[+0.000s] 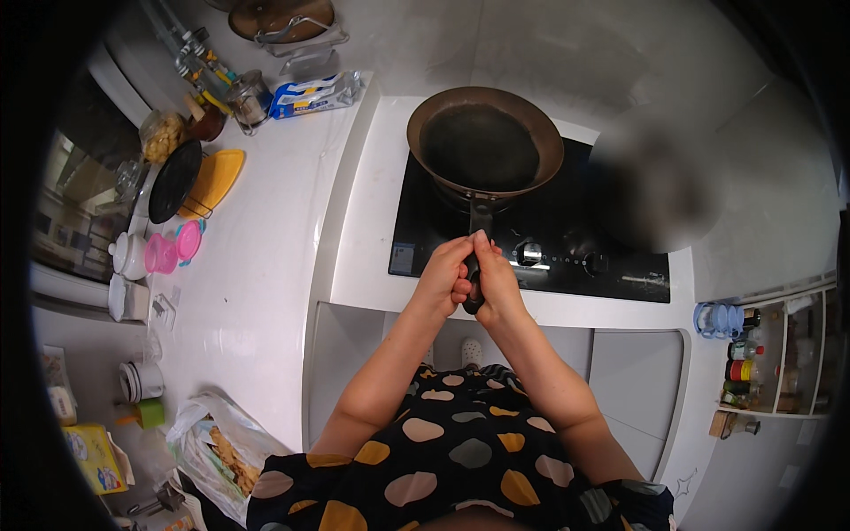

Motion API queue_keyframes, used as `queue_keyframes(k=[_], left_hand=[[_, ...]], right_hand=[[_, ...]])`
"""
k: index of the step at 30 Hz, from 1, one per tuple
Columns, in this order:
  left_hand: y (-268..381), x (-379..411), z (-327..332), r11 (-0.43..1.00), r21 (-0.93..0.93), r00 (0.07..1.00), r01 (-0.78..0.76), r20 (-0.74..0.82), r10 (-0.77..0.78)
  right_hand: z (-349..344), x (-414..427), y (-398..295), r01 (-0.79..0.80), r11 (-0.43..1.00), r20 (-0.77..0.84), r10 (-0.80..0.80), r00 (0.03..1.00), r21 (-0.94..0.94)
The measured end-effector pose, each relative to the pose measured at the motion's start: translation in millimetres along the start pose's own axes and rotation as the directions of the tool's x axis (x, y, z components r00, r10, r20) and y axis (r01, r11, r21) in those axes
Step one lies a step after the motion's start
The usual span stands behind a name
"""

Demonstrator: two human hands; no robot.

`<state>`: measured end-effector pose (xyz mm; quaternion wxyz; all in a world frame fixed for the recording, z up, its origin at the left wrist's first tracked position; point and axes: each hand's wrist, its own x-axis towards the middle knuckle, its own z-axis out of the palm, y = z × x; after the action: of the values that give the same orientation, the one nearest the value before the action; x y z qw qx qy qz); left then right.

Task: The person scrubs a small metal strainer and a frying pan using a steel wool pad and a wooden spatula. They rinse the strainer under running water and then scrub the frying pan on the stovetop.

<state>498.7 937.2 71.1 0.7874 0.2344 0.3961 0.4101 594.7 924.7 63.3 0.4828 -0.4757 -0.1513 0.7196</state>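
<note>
A frying pan (483, 149) with a dark inside and brownish sides stands over the left burner of a black glass cooktop (438, 245). Its black handle (481, 216) points toward me. My left hand (446, 275) wraps the handle from the left, fingers curled around it. From the right, my right hand (495, 275) closes on the same handle, both thumbs lying along its top. Whether the pan rests fully on the burner or is slightly raised, I cannot tell. Two control knobs (530, 253) sit on the cooktop, to the right of my hands.
A blurred round shape (654, 182) covers the cooktop's right side. On the left counter (265, 219) are a wipes pack (315, 95), a black round lid or plate (175, 181), pink containers (161, 253) and a plastic bag (222, 451). Bottles (742, 370) fill a shelf at right.
</note>
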Motion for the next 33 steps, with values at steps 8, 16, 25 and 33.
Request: queue_keyframes(k=[8, 16, 25, 33], left_hand=[[4, -6, 12, 0.998, 0.067, 0.999, 0.013, -0.047, -0.01], [0, -7, 6, 0.992, 0.122, 0.998, 0.011, -0.057, -0.004], [-8, -7, -1, 0.997, 0.079, 0.997, 0.026, -0.077, -0.02], [-14, -9, -1, 0.997, 0.075, 0.997, 0.005, -0.072, 0.0]], right_hand=[[-6, -2, -1, -0.026, 0.995, 0.014, 0.025, 1.0, 0.1], [-9, 1, 8, -0.025, 0.995, 0.021, 0.023, 1.0, 0.093], [-8, -2, 14, -0.021, 0.998, 0.01, 0.02, 1.0, 0.066], [-9, -4, 20, 0.036, 0.999, -0.056, -0.035, 0.998, 0.004]])
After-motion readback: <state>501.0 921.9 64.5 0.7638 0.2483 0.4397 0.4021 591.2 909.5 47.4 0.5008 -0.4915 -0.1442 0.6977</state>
